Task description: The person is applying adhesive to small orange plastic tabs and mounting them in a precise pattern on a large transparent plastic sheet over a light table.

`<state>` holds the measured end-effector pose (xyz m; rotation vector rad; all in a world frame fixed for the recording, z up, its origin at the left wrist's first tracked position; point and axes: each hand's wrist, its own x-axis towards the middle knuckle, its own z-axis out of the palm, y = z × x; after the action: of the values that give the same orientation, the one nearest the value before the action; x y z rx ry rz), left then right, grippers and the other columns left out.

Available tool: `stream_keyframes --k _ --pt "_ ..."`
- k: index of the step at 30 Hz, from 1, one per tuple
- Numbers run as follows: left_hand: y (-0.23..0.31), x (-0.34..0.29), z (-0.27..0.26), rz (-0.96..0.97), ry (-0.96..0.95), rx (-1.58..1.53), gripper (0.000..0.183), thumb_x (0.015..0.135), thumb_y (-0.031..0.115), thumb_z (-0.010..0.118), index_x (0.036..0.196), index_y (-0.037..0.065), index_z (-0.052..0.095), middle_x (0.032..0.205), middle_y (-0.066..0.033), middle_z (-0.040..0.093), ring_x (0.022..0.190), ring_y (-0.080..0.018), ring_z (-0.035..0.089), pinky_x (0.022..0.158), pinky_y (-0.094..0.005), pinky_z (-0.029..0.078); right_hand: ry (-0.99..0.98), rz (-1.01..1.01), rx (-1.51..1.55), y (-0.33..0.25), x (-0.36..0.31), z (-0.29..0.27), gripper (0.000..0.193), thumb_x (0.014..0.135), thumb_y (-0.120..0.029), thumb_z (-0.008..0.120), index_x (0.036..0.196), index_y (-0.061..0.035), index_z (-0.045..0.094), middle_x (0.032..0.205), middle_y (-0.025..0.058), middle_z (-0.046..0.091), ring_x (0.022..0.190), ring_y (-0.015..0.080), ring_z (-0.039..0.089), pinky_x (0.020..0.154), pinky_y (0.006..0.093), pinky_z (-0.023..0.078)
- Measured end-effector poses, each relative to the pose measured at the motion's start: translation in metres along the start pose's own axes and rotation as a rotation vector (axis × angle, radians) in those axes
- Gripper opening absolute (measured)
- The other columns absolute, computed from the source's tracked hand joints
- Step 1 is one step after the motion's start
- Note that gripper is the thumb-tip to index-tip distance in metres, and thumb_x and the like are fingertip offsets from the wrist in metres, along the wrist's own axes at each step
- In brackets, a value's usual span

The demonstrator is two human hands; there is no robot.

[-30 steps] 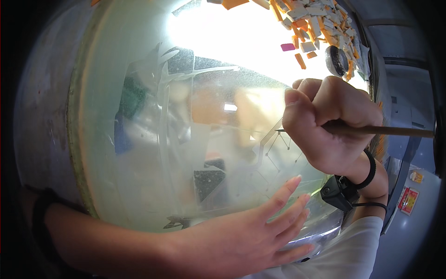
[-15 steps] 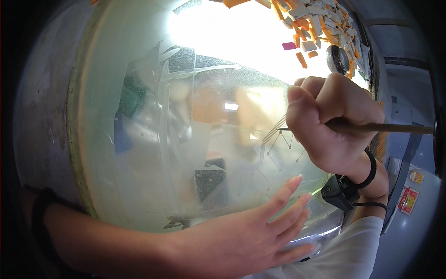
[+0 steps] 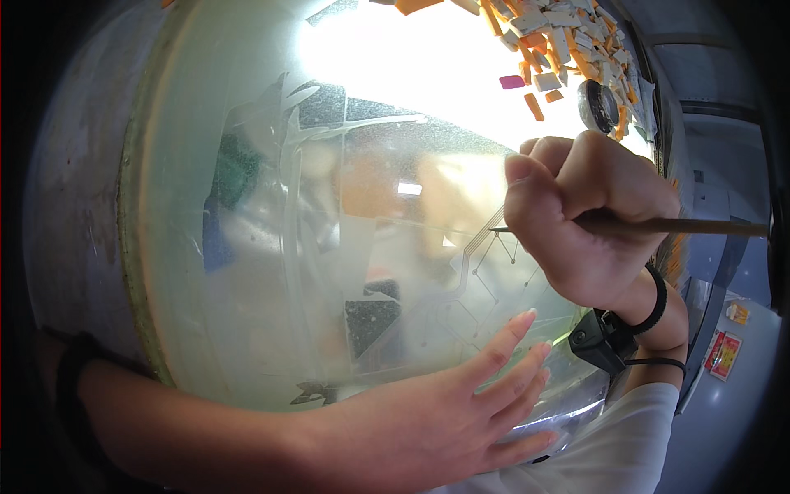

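Observation:
My right hand (image 3: 588, 218) is closed around a thin, brown-handled tool (image 3: 708, 228) with a fine dark point, perhaps a fine brush or scriber. The tool lies nearly level, its point touching or just above a clear sheet (image 3: 444, 284). Fine lines and small dots (image 3: 498, 272) mark the sheet beside the point, like a circuit pattern. My left hand (image 3: 436, 412) rests on the sheet's near part, palm down, fingers stretched out and slightly apart, holding nothing. My right fist hides part of the pattern and the tool's grip.
A bright, pale glass-like work surface (image 3: 181, 272) lies below. Orange and white eraser-like pieces (image 3: 568, 41) heap at the far right, with a black tape roll (image 3: 598, 105) near them. A black camera-like device (image 3: 599, 339) is strapped to my right wrist. Red-and-yellow packets (image 3: 724, 356) lie at right.
My right hand has shifted very slightly to the left with the tool. The left hand stays in place.

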<state>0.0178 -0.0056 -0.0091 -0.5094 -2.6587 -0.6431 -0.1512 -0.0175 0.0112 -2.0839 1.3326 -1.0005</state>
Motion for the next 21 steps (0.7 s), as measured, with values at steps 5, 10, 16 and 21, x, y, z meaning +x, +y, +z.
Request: stream_keyframes --k 5,10,16,21 --pt "0.005 0.007 -0.005 -0.063 -0.105 -0.109 0.044 0.083 0.028 0.037 0.128 0.027 0.034 0.121 -0.0049 0.046 0.120 -0.0252 0.032 0.103 -0.0526 0.010 0.004 0.002 0.032 0.001 0.000 0.000 0.034 0.070 0.017 0.049 0.055 -0.0073 0.032 0.047 -0.0014 0.038 0.041 0.0043 0.033 0.038 0.0220 0.027" --pt "0.004 0.007 -0.008 -0.065 -0.101 -0.110 0.044 0.083 0.029 0.038 0.128 0.027 0.034 0.121 -0.0050 0.046 0.121 -0.0250 0.032 0.103 -0.0526 0.010 -0.008 -0.026 -0.026 0.002 -0.001 0.000 0.033 0.071 0.017 0.050 0.055 -0.0071 0.032 0.047 -0.0008 0.039 0.041 0.0042 0.033 0.038 0.0219 0.027" --pt "0.004 0.008 0.006 -0.059 -0.090 -0.102 0.044 0.083 0.029 0.038 0.127 0.027 0.035 0.121 -0.0051 0.046 0.120 -0.0254 0.032 0.103 -0.0522 0.011 0.018 0.024 0.046 0.004 -0.001 0.000 0.034 0.070 0.017 0.050 0.055 -0.0073 0.031 0.048 -0.0011 0.039 0.041 0.0040 0.033 0.038 0.0215 0.027" --pt "0.012 0.007 -0.010 -0.090 -0.116 -0.094 0.044 0.083 0.029 0.038 0.128 0.027 0.034 0.122 -0.0055 0.045 0.120 -0.0256 0.032 0.103 -0.0520 0.011 0.003 -0.023 0.026 -0.004 0.002 0.002 0.035 0.071 0.018 0.049 0.055 -0.0075 0.031 0.048 -0.0017 0.038 0.041 0.0040 0.032 0.038 0.0219 0.026"
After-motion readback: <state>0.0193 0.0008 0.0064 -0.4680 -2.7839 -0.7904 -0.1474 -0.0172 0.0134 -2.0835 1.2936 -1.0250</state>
